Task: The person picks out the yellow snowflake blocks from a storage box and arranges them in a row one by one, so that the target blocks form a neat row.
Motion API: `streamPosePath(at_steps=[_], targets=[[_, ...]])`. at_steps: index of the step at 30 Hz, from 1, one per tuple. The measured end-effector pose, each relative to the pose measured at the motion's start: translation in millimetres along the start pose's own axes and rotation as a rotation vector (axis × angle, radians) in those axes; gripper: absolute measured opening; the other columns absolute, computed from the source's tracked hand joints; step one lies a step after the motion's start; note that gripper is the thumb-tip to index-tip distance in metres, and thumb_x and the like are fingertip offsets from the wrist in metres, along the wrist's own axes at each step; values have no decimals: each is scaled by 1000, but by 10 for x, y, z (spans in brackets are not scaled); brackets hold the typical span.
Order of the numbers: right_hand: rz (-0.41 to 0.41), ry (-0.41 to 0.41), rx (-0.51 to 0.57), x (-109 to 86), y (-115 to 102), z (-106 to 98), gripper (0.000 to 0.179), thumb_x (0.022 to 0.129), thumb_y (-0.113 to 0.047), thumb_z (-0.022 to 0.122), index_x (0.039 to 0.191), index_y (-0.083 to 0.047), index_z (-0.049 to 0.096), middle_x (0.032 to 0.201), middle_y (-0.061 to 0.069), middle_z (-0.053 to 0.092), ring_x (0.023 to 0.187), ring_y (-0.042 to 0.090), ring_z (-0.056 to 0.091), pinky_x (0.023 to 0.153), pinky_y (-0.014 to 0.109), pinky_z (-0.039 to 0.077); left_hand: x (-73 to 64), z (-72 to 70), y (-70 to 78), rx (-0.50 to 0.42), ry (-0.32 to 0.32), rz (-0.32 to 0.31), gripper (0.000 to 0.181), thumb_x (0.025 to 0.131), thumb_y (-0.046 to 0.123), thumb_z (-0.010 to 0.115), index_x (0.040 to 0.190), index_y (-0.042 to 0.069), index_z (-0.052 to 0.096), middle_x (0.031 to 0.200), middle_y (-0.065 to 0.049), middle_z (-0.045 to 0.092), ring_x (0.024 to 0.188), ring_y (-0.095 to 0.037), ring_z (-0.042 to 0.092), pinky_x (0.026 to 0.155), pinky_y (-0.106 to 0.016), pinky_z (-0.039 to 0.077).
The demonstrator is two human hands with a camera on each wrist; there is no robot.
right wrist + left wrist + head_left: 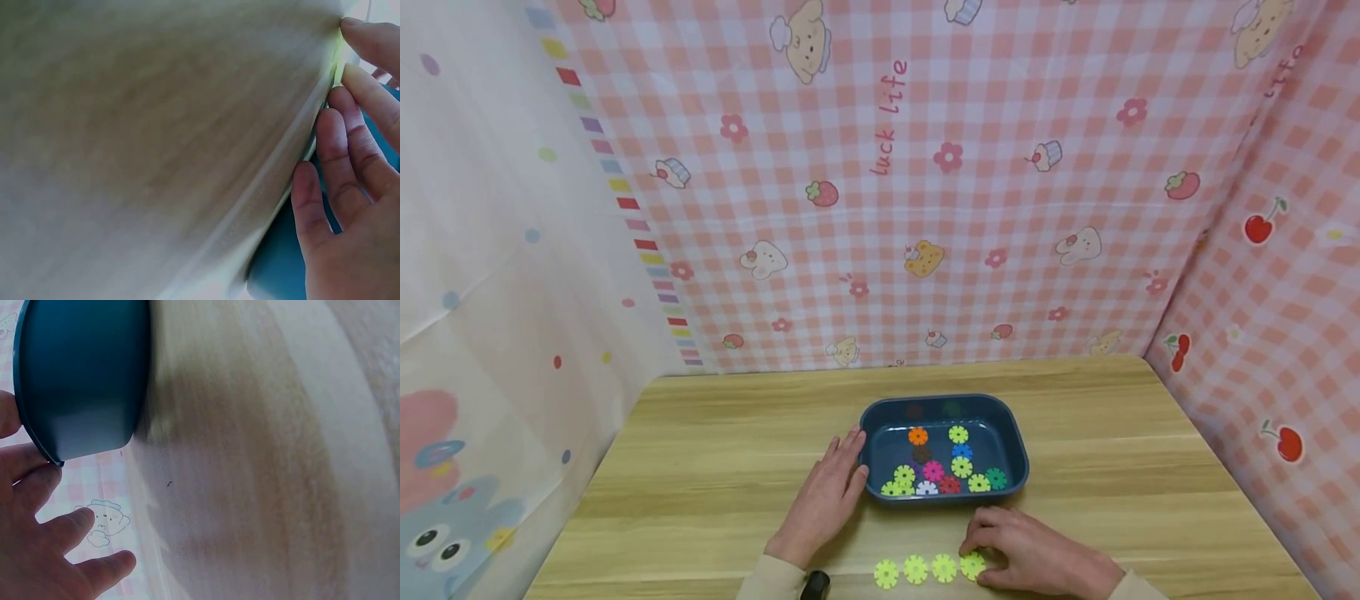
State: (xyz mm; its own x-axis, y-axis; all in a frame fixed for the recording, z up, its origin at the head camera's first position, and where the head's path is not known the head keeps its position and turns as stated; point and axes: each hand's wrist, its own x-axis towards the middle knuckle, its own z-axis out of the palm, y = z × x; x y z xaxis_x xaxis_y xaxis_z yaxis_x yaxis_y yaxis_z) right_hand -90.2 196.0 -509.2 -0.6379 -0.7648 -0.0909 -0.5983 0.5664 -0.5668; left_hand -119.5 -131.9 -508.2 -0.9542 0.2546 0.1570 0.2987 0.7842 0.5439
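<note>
A dark blue rectangular tray (1021, 450) stands on the wooden table, with several notched plastic snowflake discs in it. My left hand (822, 502) rests against the tray's left side, fingers extended; in the left wrist view its fingertips touch the rim. In front of the tray, yellow-green snowflake discs lie in a straight row: one at the left end (886, 573), then two more (915, 569). At the row's right end, my right hand (1036, 552) pinches a yellow-green snowflake disc (972, 567) between thumb and fingers, low at the tabletop.
Inside the tray are an orange disc (917, 436), a blue disc (962, 451), a green disc (996, 478) and others in pink, red, white and yellow-green. Checked cloth (880, 317) hangs behind the table (722, 467) and on the right, with pale cloth (550, 275) at left.
</note>
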Motion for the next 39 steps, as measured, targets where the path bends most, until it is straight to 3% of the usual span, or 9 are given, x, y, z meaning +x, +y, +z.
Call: streamPosePath(at_steps=[13,17,23,28,32,39], targets=[[47,7,65,-37,-89,-120,26,96,-41,73,121,-33,74,117,-22,59,102,0,54,91,27,55,-6,-9,12,-10,-5,-12,53,111,29,47,159,7,42,166,-9,35,151,-44,32,114,-69,33],[-59,60,42,-22,-193,-270,21,99,-31,73,119,-27,75,117,-18,65,103,2,59,90,27,57,-13,-12,14,-7,-2,-4,52,111,28,48,158,7,43,166,-9,36,150,-44,32,114,-68,34],[-291,269,-38,64,-315,-524,20,95,-14,77,115,-18,75,113,-10,72,103,7,67,86,28,59,-5,-20,22,-8,-11,-9,52,111,28,47,158,7,42,166,-8,35,151,-43,32,114,-68,33],[-359,346,-61,244,-361,-706,18,96,-15,77,113,-19,75,110,-8,73,102,8,69,87,30,60,0,-29,21,-13,-18,-19,52,111,29,47,159,7,42,166,-8,35,151,-43,31,114,-68,33],[-317,313,-81,415,-363,-792,15,97,-18,75,112,-20,76,111,-8,73,104,7,68,89,32,59,-5,-30,20,-10,-22,-24,52,111,29,47,159,8,42,167,-8,34,151,-42,31,114,-68,33],[-187,195,-3,701,-266,-791,21,101,-26,71,121,-21,75,119,-12,70,112,11,67,96,37,57,-8,-16,6,-9,-24,-22,52,111,29,47,159,9,41,167,-6,33,152,-42,30,115,-68,32]])
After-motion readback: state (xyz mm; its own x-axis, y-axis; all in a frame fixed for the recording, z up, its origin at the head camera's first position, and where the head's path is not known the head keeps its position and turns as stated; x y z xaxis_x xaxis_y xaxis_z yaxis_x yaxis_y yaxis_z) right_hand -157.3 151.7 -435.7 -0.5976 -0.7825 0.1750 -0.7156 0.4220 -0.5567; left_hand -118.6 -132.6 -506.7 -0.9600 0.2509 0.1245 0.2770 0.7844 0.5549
